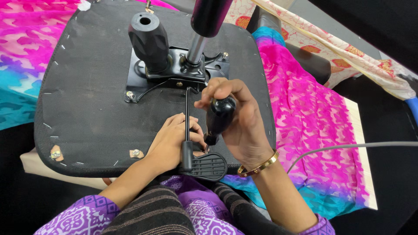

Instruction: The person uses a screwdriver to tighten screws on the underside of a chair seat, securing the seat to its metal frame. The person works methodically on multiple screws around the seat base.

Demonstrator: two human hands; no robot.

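An upturned office chair seat [96, 91], covered in black fabric, lies in front of me. A black metal mechanism plate [174, 69] with a round knob [149, 41] and a gas cylinder [198, 43] is bolted at its middle. My right hand [237, 126] grips a screwdriver [219, 116] by its black handle, tip down near the seat's near edge. My left hand [176, 141] rests on the seat beside the tip, fingers curled around the thin lever rod [187, 109] that ends in a ribbed black paddle [209, 166].
Pink, blue and white patterned cloth [309, 113] covers the surface to the right and left. A grey cable [348, 147] runs in from the right. Bolts [129, 94] and staples dot the seat underside. A black chair part [305, 56] lies at the back right.
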